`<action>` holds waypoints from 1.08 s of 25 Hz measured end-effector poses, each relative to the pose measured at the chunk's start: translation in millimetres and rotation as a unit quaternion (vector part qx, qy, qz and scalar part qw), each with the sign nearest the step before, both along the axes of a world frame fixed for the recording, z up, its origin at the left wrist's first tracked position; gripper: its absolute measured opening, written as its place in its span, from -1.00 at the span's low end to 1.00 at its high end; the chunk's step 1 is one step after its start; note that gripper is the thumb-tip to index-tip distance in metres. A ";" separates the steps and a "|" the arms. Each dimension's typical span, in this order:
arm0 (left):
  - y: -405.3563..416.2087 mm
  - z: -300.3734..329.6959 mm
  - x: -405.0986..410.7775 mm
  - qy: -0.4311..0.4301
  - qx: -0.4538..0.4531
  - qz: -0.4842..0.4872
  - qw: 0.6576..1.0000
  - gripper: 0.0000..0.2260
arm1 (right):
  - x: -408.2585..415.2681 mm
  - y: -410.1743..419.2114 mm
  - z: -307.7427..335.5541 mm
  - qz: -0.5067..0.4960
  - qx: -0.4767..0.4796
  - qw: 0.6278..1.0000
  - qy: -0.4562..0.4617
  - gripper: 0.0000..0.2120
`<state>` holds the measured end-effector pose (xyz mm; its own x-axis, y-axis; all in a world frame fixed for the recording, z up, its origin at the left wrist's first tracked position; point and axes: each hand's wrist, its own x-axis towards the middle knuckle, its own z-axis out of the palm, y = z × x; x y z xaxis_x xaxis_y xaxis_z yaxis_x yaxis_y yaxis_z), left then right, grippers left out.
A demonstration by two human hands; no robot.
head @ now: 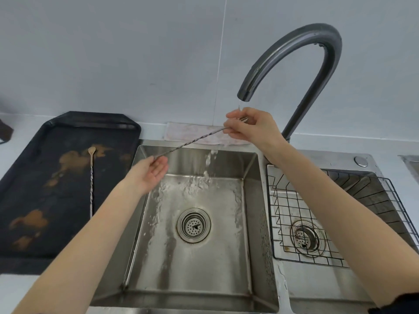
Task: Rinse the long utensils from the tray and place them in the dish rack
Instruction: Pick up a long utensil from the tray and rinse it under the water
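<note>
Two hands | right hand [251, 126] pinches twisted spoon [190, 142] high; left hand [150, 172] loosely grips low end

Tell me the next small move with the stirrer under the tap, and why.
Probably slide the stirrer sideways through the water, so the stream runs along its length. Right now only the end pinched in the right hand sits under the tap; the twisted shaft slopes down to the left hand, away from the stream.
</note>
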<state>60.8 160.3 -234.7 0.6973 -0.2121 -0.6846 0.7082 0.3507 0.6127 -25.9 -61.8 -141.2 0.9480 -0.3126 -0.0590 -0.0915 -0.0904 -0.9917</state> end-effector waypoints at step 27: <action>22.3 -74.2 -11.0 0.086 0.089 0.000 0.992 -0.83 | -44.7 -6.3 -155.3 0.021 -0.337 0.907 0.252 -0.84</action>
